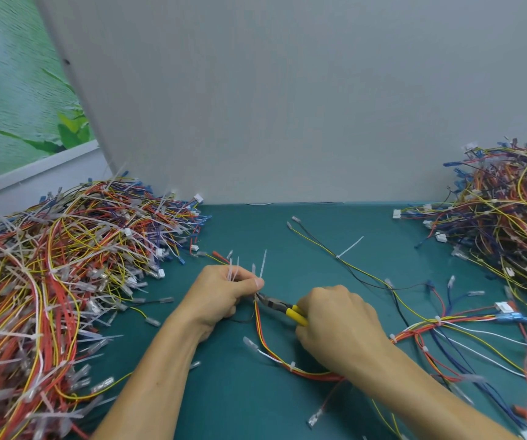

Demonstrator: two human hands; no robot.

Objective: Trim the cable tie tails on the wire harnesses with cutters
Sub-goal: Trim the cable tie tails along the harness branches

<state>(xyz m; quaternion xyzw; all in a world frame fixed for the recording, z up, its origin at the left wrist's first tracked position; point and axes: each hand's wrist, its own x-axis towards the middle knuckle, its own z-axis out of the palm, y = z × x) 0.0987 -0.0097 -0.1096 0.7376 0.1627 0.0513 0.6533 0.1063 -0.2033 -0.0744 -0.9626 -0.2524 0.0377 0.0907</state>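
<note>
On green mat (256, 408): red-yellow harness (268, 347), white tie tails (263, 263) upright.

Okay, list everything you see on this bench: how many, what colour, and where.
Left pile: one, red, yellow, blue and white wires, left of the mat.
Right pile: one, same colours, at the right.
Harness: one, red, yellow, blue and white, across the mat under the right arm.
Long tie: one, white, on yellow and black wires mid mat.
Tie tails: several, white, sticking up from the left hand.
Cutters: one, yellow handles, tip by the left thumb.
Mat: one, teal, underneath.
Wall: grey, behind.
Left hand: grips the tails.
Right hand: grips the cutters.
</note>
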